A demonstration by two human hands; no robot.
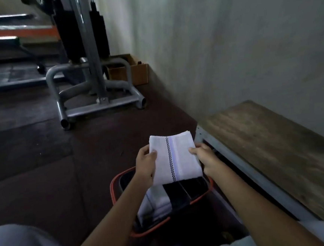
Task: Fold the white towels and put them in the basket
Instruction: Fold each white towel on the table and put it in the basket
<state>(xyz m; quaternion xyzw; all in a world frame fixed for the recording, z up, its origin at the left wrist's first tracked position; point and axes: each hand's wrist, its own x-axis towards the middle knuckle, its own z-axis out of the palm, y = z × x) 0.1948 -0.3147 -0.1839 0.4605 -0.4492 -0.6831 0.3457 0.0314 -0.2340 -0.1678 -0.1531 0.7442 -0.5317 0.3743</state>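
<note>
- Currently, in the head view, both hands are holding a folded white towel with a black checkered stripe (175, 157) in the air, directly above the basket.
- The left hand (145, 163) is gripping the towel's left edge, thumb lying on top and fingers curling beneath.
- The right hand (205, 156) is pinching the right edge, thumb on top.
- The dark plastic basket with an orange-red rim (111, 187) is sitting on the dark floor (44, 172), just beside the metal-framed wooden tabletop (276, 142) on the right.
- Folded white towels (154, 204) are lying inside the basket's left part; its right part is showing only darkness.
- A grey tubular metal exercise machine (95, 89) is standing well apart, with a brown cardboard box (139, 73) sitting behind it against the pale wall (228, 38).
</note>
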